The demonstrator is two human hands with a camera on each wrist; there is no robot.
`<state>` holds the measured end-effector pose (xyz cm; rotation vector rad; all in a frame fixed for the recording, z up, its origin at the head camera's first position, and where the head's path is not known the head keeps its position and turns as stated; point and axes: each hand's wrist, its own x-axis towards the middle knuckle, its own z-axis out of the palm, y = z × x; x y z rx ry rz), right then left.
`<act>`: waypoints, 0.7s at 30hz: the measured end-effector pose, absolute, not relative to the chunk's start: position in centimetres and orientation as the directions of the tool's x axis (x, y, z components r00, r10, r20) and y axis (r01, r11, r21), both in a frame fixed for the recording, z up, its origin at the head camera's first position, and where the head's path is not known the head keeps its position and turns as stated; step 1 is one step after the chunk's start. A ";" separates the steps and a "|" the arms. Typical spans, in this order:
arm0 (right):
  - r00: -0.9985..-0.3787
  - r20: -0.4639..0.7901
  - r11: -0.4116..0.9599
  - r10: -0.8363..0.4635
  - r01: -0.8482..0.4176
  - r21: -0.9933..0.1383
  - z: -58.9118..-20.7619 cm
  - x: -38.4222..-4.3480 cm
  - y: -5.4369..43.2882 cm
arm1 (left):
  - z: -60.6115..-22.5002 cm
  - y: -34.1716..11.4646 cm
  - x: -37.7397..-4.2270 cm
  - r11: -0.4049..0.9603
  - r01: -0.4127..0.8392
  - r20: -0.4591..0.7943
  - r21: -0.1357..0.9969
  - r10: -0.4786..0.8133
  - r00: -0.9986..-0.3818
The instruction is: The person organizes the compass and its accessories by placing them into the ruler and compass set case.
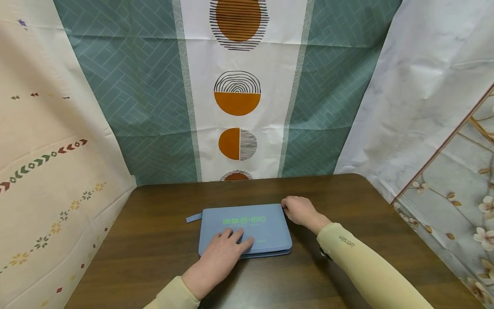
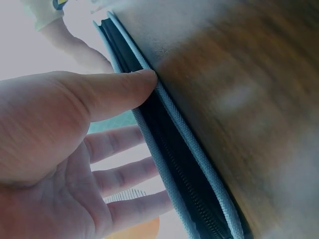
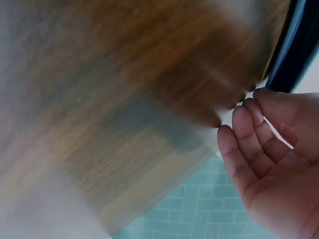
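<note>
A flat blue zippered case [image 1: 247, 227] with green "HERO" lettering lies on the brown table. My left hand [image 1: 221, 257] rests on its near left part with fingers spread over the cover. In the left wrist view, the left thumb [image 2: 119, 92] lies across the near edge, where two piped rims stand apart with dark zipper teeth [image 2: 187, 191] between them. At the far right corner, my right hand [image 1: 302, 211] has its fingers bent. In the right wrist view, its thumb and fingertips [image 3: 259, 94] come together at the case's zippered edge; any zipper pull is hidden.
A short blue strap [image 1: 194, 217] sticks out from the case's far left side. Wooden tabletop [image 1: 154, 240] surrounds the case. Patterned cloths hang behind and at both sides, with the green and white curtain [image 1: 154, 86] beyond the far edge.
</note>
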<state>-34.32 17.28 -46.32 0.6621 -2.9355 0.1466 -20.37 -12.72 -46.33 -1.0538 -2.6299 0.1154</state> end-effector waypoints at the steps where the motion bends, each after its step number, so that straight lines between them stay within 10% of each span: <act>1: -0.893 0.148 0.897 -0.425 -0.437 -0.065 -46.3 -34.3 17.2 | -46.3 -12.8 -20.4 0.727 0.660 0.249 -0.187 0.685 -0.684; 21: -0.883 0.135 0.879 -0.449 -0.464 -0.110 -46.1 -33.5 18.5 | -46.3 -12.9 -20.2 0.724 0.668 0.269 -0.171 0.687 -0.675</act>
